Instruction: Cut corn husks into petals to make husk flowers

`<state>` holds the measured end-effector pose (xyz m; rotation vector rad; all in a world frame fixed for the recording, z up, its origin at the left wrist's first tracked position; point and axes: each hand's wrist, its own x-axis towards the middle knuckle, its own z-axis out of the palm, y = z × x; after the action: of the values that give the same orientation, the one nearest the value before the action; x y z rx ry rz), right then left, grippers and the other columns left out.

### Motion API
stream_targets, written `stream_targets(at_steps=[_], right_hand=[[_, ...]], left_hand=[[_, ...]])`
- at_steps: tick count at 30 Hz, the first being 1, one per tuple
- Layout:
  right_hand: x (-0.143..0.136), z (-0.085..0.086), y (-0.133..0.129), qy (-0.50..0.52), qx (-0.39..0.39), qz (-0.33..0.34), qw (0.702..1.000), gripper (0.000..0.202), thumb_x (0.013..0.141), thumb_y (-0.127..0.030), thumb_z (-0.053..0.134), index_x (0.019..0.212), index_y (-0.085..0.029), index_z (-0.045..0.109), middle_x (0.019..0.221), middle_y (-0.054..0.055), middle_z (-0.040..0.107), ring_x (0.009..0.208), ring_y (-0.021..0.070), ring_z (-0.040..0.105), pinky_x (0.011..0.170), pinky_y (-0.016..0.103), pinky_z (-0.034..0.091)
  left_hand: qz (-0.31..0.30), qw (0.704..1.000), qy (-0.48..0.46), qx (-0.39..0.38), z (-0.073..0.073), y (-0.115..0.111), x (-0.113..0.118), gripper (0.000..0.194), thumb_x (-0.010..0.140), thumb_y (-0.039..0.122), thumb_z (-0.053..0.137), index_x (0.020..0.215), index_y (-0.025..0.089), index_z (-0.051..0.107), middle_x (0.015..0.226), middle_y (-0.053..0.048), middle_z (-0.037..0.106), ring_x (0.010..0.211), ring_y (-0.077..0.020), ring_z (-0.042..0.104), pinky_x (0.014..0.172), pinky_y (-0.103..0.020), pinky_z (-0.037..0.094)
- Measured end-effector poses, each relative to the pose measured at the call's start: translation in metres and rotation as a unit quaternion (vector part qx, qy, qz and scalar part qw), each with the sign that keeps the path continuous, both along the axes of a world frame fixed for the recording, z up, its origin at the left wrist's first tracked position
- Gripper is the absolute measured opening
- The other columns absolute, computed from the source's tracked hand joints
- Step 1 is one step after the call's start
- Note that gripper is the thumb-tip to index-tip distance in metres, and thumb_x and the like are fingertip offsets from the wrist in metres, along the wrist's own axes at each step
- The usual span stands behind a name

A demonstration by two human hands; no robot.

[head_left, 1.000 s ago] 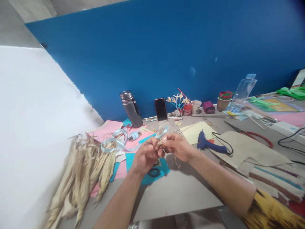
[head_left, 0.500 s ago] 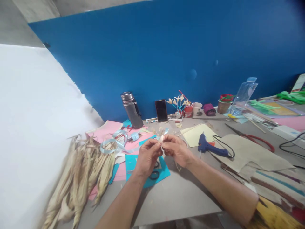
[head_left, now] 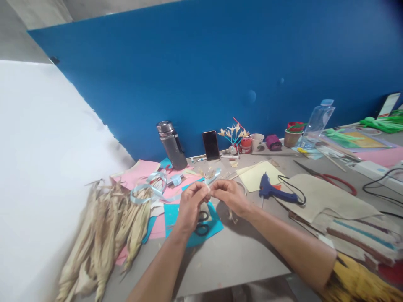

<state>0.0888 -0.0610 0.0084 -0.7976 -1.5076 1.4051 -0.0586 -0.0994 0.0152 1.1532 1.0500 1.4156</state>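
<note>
My left hand (head_left: 191,206) and my right hand (head_left: 230,195) meet fingertip to fingertip above the middle of the table. Both are closed in a pinch on a small pale piece (head_left: 208,189), mostly covered by the fingers. Below my left hand, black-handled scissors (head_left: 202,229) lie on a blue sheet (head_left: 215,225). To the right of my right hand rests a blue glue gun (head_left: 278,193), close to a pale yellow sheet (head_left: 252,175).
Dried husks (head_left: 103,235) and light blue ribbon (head_left: 138,195) lie left. A flask (head_left: 171,147), phone (head_left: 210,145), husk flowers (head_left: 233,136), paper cup (head_left: 257,142) and plastic bottle (head_left: 317,123) stand at the back. Red-handled shears (head_left: 338,180) lie right.
My fingers have shifted slightly, and the pale piece that stuck up between them now shows less. The whole view has moved a little, so the objects sit slightly further left.
</note>
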Motion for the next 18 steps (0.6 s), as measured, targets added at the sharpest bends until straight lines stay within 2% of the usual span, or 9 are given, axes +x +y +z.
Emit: stream_targets(at_steps=[4,7,13,18], right_hand=[[-0.0018,-0.0027,-0.0004,-0.079,0.057,-0.04,0.994,0.013,0.071,-0.02,0.059,0.062,-0.016,0.067,0.06,0.0,0.063,0.059,0.0123,0.052,0.057,0.023,0.038],[-0.0037,-0.0077,0.001,-0.105,0.086,-0.047,0.99,0.013,0.07,-0.016,0.057,0.062,-0.016,0.067,0.059,0.0,0.063,0.059,0.0123,0.052,0.056,0.022,0.038],[-0.0025,-0.0082,0.0021,-0.112,0.07,-0.029,0.991,0.011,0.068,-0.016,0.054,0.064,-0.015,0.064,0.06,-0.001,0.059,0.058,0.0112,0.049,0.053,0.021,0.036],[-0.0025,-0.0078,0.002,-0.104,0.045,-0.002,0.994,0.011,0.072,-0.021,0.057,0.067,-0.016,0.064,0.062,-0.001,0.061,0.059,0.0119,0.052,0.055,0.022,0.038]], left_hand=[[0.062,0.993,0.1,-0.004,0.0001,-0.001,0.0009,0.019,0.074,0.031,0.073,0.068,0.017,0.061,0.065,0.002,0.055,0.064,-0.0118,0.049,0.063,-0.023,0.039],[0.059,0.992,0.109,-0.034,-0.0009,-0.0003,0.0015,0.02,0.071,0.028,0.074,0.062,0.017,0.06,0.062,0.002,0.054,0.061,-0.011,0.047,0.061,-0.023,0.037],[-0.002,0.991,-0.05,-0.127,-0.0042,0.0033,0.0005,0.019,0.067,0.027,0.075,0.064,0.017,0.059,0.063,0.002,0.054,0.063,-0.011,0.05,0.066,-0.024,0.043],[-0.007,0.978,-0.12,-0.169,-0.0049,0.0058,-0.0006,0.026,0.064,0.029,0.082,0.068,0.016,0.059,0.067,0.003,0.057,0.065,-0.0104,0.054,0.066,-0.023,0.045]])
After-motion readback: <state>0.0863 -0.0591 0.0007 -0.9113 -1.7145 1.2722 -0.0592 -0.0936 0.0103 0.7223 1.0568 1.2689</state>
